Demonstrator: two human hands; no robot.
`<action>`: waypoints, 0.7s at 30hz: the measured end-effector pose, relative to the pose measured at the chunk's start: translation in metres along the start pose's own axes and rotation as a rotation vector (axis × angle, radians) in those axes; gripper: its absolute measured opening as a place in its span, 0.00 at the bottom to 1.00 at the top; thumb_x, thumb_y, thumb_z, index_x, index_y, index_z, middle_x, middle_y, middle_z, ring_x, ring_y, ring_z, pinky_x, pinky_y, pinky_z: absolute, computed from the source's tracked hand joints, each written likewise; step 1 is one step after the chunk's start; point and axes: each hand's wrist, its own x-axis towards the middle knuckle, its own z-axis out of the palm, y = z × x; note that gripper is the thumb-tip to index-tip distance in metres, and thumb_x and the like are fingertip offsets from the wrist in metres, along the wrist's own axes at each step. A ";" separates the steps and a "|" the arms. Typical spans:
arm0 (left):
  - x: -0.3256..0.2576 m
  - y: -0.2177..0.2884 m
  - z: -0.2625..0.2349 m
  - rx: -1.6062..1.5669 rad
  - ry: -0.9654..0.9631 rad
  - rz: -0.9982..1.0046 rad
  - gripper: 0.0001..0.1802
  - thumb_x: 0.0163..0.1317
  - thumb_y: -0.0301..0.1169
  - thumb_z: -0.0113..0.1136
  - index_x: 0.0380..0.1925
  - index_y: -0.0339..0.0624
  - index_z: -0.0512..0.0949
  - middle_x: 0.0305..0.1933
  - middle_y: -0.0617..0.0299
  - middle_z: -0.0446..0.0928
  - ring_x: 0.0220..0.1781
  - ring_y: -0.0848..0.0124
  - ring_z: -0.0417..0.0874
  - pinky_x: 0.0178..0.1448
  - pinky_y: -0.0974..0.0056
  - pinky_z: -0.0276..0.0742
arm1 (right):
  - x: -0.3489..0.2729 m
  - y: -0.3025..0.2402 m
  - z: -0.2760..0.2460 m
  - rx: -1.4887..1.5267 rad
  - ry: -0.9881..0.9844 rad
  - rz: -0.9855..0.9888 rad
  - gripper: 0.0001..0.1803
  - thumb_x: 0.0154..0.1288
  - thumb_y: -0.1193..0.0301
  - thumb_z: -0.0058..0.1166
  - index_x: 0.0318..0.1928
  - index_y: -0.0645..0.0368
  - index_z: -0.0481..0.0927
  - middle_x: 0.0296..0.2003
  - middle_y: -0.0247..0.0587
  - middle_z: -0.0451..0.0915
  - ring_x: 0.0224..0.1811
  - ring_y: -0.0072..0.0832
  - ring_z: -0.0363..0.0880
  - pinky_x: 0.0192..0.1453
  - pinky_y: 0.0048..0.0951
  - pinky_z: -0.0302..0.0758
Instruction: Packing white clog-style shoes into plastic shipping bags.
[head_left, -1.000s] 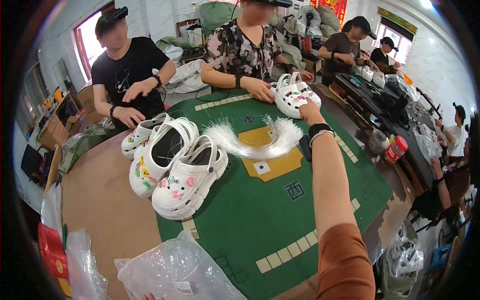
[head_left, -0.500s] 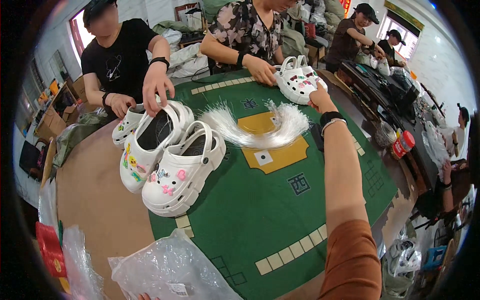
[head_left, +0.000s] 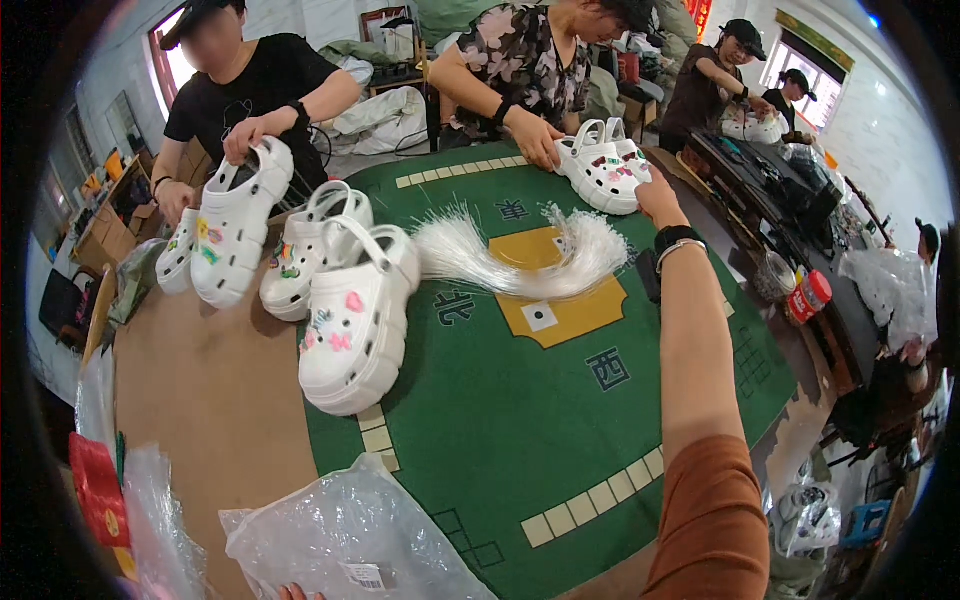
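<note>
Overhead, a wide view looks down on a table (head_left: 205, 390) partly covered by a green game mat (head_left: 500, 430) with a yellow centre panel. The wearer's right hand (head_left: 660, 198), below a black wristband (head_left: 680, 238), reaches to the far side, its fingers bent against the charm-dotted front of a pair of white platform clogs (head_left: 603, 178); whether they grip or merely touch cannot be told. A co-worker in a floral shirt (head_left: 525, 62) has a hand at the other end of that same pair.

At the bottom edge, only the fingertips of the wearer's left hand (head_left: 299, 593) show, at a clear plastic bag (head_left: 345, 535) (a small white label sits on it); how open those fingers are is hidden. Near the mat's left edge stands a white clog with pink charms (head_left: 355, 335), with a second charm-covered clog (head_left: 288, 268) just behind it. Farther left, a co-worker in a black T-shirt (head_left: 265, 85) holds up a white clog with a yellow charm (head_left: 235, 245). A curved bundle of glossy white strands (head_left: 520, 272) lies across the yellow panel, between the near clogs and the far pair.
</note>
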 end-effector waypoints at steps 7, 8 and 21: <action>-0.001 0.000 -0.003 0.007 0.002 -0.008 0.43 0.57 0.47 0.49 0.65 0.33 0.46 0.68 0.31 0.36 0.70 0.38 0.31 0.64 0.32 0.22 | -0.048 -0.050 -0.008 0.161 -0.292 0.062 0.35 0.53 0.75 0.42 0.65 0.47 0.57 0.24 0.39 0.75 0.19 0.24 0.70 0.20 0.27 0.63; 0.000 -0.001 -0.003 0.006 0.017 0.002 0.43 0.57 0.47 0.49 0.65 0.34 0.46 0.68 0.32 0.36 0.70 0.38 0.31 0.64 0.32 0.22 | -0.052 -0.055 -0.010 0.093 -0.356 0.034 0.35 0.53 0.74 0.43 0.65 0.47 0.57 0.25 0.39 0.75 0.19 0.24 0.70 0.20 0.27 0.64; -0.003 0.001 0.002 -0.062 0.058 0.007 0.42 0.59 0.49 0.47 0.66 0.37 0.45 0.69 0.35 0.33 0.70 0.39 0.31 0.64 0.31 0.24 | -0.073 -0.020 -0.025 -0.189 -0.329 -0.126 0.35 0.50 0.72 0.44 0.64 0.54 0.58 0.46 0.66 0.73 0.45 0.48 0.77 0.50 0.38 0.72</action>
